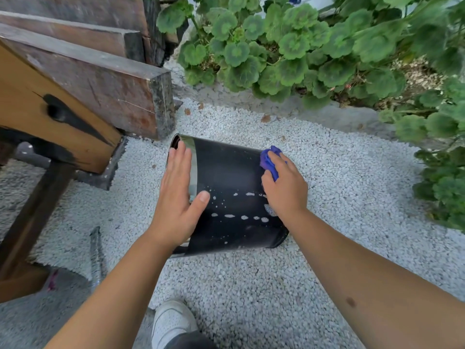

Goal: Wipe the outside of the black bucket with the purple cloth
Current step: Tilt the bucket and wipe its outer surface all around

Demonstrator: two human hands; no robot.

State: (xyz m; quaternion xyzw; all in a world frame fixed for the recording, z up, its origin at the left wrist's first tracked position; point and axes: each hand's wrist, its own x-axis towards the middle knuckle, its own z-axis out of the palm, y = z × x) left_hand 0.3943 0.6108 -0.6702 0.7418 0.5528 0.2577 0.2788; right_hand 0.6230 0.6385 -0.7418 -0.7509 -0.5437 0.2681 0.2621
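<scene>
The black bucket [230,177] lies on its side on white gravel, its open mouth with a shiny rim pointing left and its base to the right. White droplets and streaks dot its upper wall. My left hand [180,195] rests flat on the bucket near the rim, fingers straight and thumb spread across the wall. My right hand [284,187] grips the bunched purple cloth [270,161] and presses it against the bucket's wall near the base end. Most of the cloth is hidden under my fingers.
Dark wooden beams [105,81] and a tan bench leg [50,122] stand close at the left. Green leafy plants [289,46] fill the back and right. My white shoe [171,323] is at the bottom, and a thin grey object [95,250] lies at lower left.
</scene>
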